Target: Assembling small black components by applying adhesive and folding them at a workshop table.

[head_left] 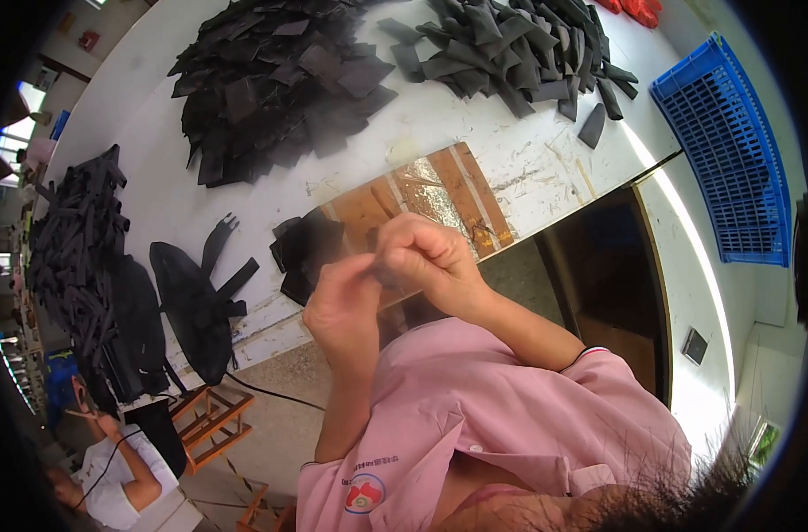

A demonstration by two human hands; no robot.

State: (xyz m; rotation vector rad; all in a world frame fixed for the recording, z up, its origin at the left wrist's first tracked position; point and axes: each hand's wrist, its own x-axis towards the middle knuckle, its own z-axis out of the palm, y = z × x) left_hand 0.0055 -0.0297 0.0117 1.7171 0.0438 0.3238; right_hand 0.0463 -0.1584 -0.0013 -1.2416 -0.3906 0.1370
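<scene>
My left hand (342,301) and my right hand (426,255) meet in front of my chest, above the table's near edge. The fingers of both are closed in a pinch, tips close together. Something small and dark shows between them, mostly hidden by the fingers and too blurred to name. Just beyond my left hand lies a small heap of black fabric pieces (299,253). It rests partly on a brown wooden board (470,191), which has shiny clear tape across it and sits under and beyond my right hand.
On the white table (271,199) lie a large pile of flat black pieces (271,89), a pile of black tube-like pieces (510,53), black straps (76,239) and a black pouch (191,310) with a buckle strap. A blue crate (727,151) stands right; a co-worker (129,470) sits lower left.
</scene>
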